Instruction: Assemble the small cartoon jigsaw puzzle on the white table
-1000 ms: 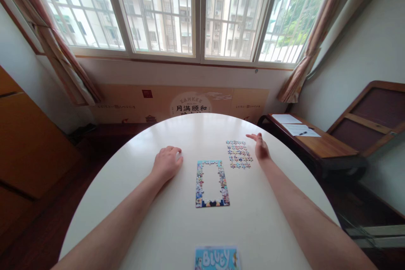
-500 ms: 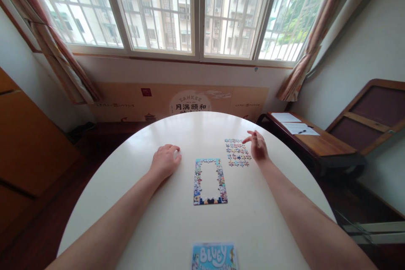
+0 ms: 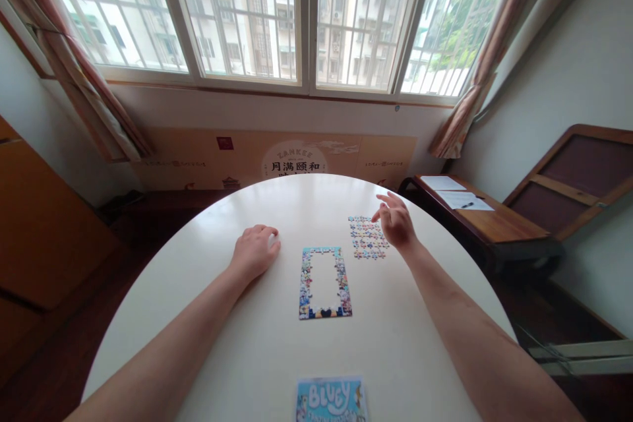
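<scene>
Selecting from the loose pieces (image 3: 368, 235) appears to be the current step. Nearer than the puzzle border (image 3: 305, 283), a flat rectangular ring with a knobbed inner edge, lies a blue printed panel (image 3: 330, 399). Left of the border, the left hand (image 3: 254, 252) rests loosely curved; any contents cannot be told. Beyond the border, rightward, thin, knobbed pieces form rows; the right hand (image 3: 395, 222) is there, fingers spread, contact unclear. The next move calls for a light pinch.

"BLUEY" on card (image 3: 330, 402), "月满颐和", apparently "ZANKEE", on panel (image 3: 277, 157)
</scene>
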### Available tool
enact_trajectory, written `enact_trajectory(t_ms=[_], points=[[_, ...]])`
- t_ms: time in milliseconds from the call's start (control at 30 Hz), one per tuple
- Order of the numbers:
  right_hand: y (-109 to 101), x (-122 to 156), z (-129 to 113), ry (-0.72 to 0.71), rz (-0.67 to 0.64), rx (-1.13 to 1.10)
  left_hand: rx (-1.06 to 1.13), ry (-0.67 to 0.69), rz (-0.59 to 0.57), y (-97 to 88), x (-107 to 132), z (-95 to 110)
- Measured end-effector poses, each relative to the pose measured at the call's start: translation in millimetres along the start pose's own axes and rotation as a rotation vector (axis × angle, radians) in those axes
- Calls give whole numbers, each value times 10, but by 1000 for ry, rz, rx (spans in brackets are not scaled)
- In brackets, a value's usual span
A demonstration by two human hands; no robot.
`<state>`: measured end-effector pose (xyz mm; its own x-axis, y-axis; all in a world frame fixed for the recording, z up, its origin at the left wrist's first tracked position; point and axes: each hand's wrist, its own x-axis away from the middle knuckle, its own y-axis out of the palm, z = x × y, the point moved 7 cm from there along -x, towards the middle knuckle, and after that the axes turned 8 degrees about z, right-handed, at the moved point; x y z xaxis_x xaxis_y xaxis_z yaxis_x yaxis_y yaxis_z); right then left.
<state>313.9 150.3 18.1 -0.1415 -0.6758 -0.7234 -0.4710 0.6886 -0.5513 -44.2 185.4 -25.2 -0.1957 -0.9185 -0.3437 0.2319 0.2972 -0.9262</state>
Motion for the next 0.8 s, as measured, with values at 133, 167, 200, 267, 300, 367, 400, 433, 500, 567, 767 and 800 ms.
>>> enact_trajectory(t_ms=[133, 167, 200, 267, 300, 367, 400, 433, 500, 567, 767, 800], points=[[-4, -112, -84, 35, -233, 14, -7, -3, -4, -4, -1, 9], [10, -111, -114, 37, -330, 5, -9, -5, -4, -6, -1, 11], [33, -90, -146, 43, -444, -10, -9, -6, -4, -8, -1, 13], [91, 12, -205, 76, -709, -31, -7, -8, -4, -12, -1, 17], [114, 80, -232, 98, -834, -22, -5, -8, -3, -14, 0, 18], [130, 175, -283, 124, -975, 33, -2, -7, -3, -15, 1, 19], [133, 198, -309, 128, -1000, 70, -2, -7, -1, -17, 1, 19], [139, 212, -333, 131, -1007, 105, -1, -7, 1, -19, 1, 18], [159, 231, -376, 138, -999, 158, 1, -8, 2, -21, 3, 18], [182, 246, -400, 147, -985, 204, 6, -6, 2, -22, 6, 21], [206, 265, -416, 155, -950, 328, 14, -5, 7, -25, 8, 27], [209, 271, -417, 156, -950, 345, 12, -5, 7, -25, 8, 27]])
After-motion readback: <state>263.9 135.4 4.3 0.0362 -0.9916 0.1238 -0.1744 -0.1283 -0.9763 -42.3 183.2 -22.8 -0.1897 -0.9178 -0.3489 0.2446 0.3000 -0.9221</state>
